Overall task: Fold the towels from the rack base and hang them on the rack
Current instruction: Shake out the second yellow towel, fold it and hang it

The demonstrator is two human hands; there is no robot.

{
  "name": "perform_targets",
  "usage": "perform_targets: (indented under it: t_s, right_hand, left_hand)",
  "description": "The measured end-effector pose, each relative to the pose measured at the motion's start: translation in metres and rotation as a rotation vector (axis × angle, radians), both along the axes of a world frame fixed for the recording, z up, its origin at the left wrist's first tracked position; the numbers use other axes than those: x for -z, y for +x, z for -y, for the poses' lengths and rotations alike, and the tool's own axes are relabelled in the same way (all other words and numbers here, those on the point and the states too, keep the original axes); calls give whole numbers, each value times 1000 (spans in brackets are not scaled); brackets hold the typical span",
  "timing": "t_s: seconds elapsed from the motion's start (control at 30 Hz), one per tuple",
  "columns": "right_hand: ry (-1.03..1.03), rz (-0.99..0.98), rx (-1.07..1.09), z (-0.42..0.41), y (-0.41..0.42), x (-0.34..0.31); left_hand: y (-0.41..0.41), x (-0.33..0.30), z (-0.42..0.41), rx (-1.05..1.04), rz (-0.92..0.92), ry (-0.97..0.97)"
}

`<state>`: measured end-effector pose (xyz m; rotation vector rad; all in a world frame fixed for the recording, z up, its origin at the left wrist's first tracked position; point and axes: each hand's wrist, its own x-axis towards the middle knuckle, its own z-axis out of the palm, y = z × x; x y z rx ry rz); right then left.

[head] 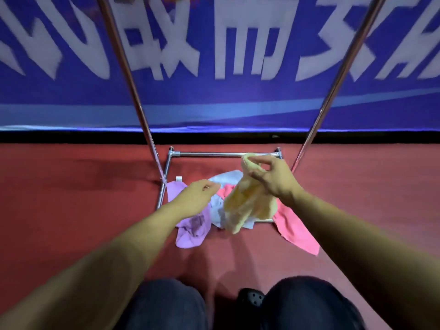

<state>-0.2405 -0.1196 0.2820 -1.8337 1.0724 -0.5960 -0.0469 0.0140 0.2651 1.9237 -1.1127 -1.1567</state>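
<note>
A yellow towel (247, 201) hangs crumpled from my right hand (271, 177), which pinches its top corner above the rack base (221, 154). To its left, my left hand (200, 194) reaches forward with fingers loosely curled, holding nothing, just short of the towel. On the base lie a purple towel (190, 227), a pale blue-white towel (226, 177) and a pink towel (295, 229), partly overlapping. The two metal uprights (133, 86) of the rack rise at left and right; its top bar is out of view.
The rack stands on a red floor (71, 198) in front of a blue banner (214, 103) with white characters. My knees in dark trousers (166, 306) and a black shoe (252, 298) fill the bottom edge.
</note>
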Motion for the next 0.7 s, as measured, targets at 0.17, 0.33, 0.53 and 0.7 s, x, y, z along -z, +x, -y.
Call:
perform_targets:
  t_s: [0.17, 0.33, 0.53, 0.7]
  right_hand:
    - [-30, 242, 33, -32, -2, -120]
    - [26, 409, -50, -72, 3, -192]
    - [314, 509, -157, -100, 19, -178]
    - [440, 589, -115, -96, 33, -134]
  left_hand:
    - [-34, -78, -26, -155, -192, -27]
    - [-57, -134, -46, -235, -508, -259]
    - [-66, -130, -53, -154, -820, -375]
    - [-56, -103, -51, -191, -721, -272]
